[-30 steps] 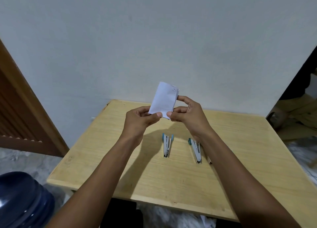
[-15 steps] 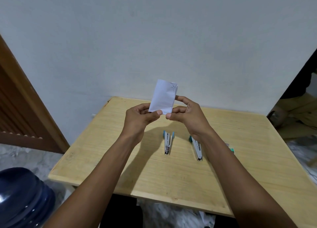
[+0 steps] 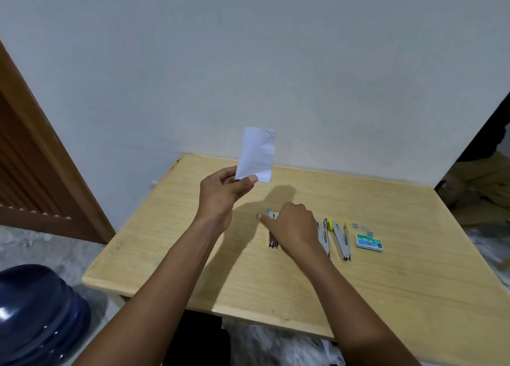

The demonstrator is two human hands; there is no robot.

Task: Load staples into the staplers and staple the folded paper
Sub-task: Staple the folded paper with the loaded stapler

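My left hand pinches the lower corner of a folded white paper and holds it upright above the wooden table. My right hand is down on the table over a blue-tipped stapler, thumb stretched out to the left past its head. The hand hides its own fingers and the stapler's middle, so I cannot tell whether it grips. Two more staplers lie to the right, one green-tipped and one yellow-tipped. A green staple box and loose staple strips lie beyond them.
The table stands against a pale wall. A brown wooden door is at the left and a dark blue stool sits at the lower left. Part of a seated person shows at the right edge.
My right hand let go of the paper and dropped to the blue-tipped stapler. My left hand alone now holds the paper. More staplers and the staple box came into view.
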